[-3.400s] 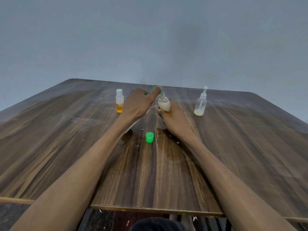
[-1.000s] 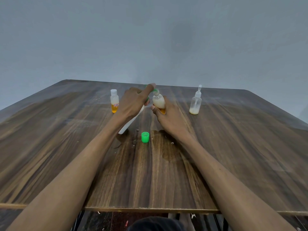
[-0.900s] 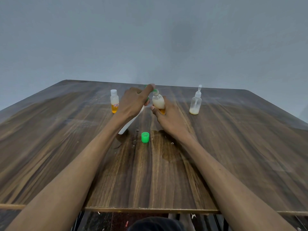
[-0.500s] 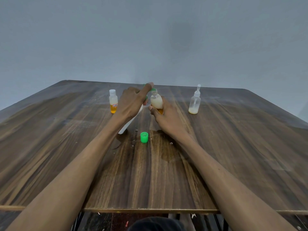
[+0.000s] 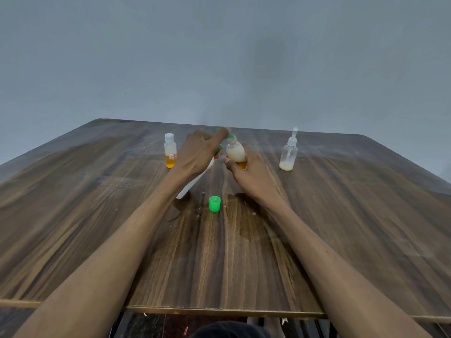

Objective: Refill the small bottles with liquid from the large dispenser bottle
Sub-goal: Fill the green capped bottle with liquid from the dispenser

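My left hand [image 5: 199, 152] curls around the large white dispenser bottle [image 5: 195, 181], tilted so its green nozzle meets the mouth of a small bottle [image 5: 235, 152]. My right hand [image 5: 251, 176] grips that small bottle at its base, mid-table. A green cap [image 5: 215, 203] lies nearer me. Two other small bottles stand far left [image 5: 170, 154] and far right [image 5: 288, 153].

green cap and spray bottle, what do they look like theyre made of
Green cap: likely moulded plastic, opaque, bright even colour with a slight sheen. Spray bottle: looks like clear plastic, since the pale liquid at its bottom shows through the wall; glass cannot be ruled out.
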